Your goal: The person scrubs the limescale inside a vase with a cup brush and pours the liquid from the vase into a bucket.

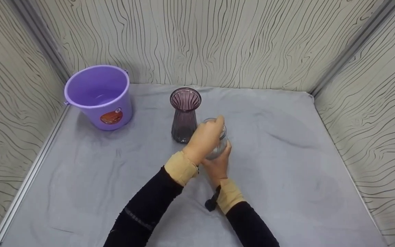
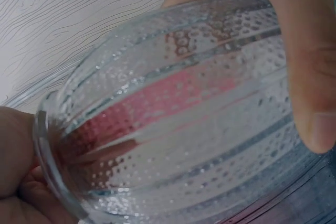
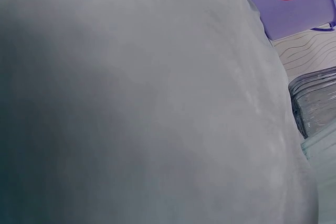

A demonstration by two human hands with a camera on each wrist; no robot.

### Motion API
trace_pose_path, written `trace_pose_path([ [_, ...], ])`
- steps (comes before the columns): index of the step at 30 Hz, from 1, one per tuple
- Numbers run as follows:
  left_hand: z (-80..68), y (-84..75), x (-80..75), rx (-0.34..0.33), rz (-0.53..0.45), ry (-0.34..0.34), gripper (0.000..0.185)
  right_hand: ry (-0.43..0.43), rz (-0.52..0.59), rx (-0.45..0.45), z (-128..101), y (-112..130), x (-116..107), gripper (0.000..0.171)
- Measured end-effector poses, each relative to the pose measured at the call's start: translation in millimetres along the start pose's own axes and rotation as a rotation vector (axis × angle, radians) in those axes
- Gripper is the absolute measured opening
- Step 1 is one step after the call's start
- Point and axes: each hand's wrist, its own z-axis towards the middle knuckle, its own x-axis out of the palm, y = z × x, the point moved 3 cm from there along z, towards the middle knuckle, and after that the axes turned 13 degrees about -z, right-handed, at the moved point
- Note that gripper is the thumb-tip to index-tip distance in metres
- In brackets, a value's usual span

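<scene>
A clear glass jar (image 1: 217,151), ribbed and dimpled, is held tilted in front of me. My right hand (image 1: 217,168) grips it from below; in the left wrist view its thumb (image 2: 315,103) lies across the lower body. Over the mouth is my left hand (image 1: 206,137), its fingers curled close to the rim (image 2: 47,156). Through the glass shows a long pink thing (image 2: 157,95) running inward from the mouth; I cannot tell what kind it is. Beside the jar stands a purple glass vase (image 1: 184,120), upright, with a flared rim.
A purple bucket (image 1: 115,113) with a red label stands at the back left. Grey cloth (image 1: 279,171) covers the table. Patterned panels (image 1: 218,41) wall in the back and both sides.
</scene>
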Motion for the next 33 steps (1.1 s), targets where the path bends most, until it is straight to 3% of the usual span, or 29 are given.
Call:
trace_pose_path([
  [10,-1.4,-8.1,0.7,0.042,0.148,-0.015,0.021,-0.01,-0.003,-0.044,-0.8,-1.0,0.3,0.109],
  [18,5.8,-4.1,-1.4,-0.063,0.029,0.092,0.018,-0.016,-0.031,-0.053,-0.5,0.3,0.8,0.109],
  [23,7.2,0.5,-0.7,-0.068,-0.008,0.148,0.03,-0.007,-0.023,-0.029,-0.9,0.1,0.5,0.114],
  [27,5.9,2.5,-1.3,-0.05,-0.02,0.139,0.034,0.007,-0.015,-0.008,-0.6,-0.3,0.4,0.117],
  [33,4.3,3.0,-0.5,-0.021,-0.008,0.069,0.028,0.015,-0.012,0.01,0.0,0.0,-0.5,0.117],
])
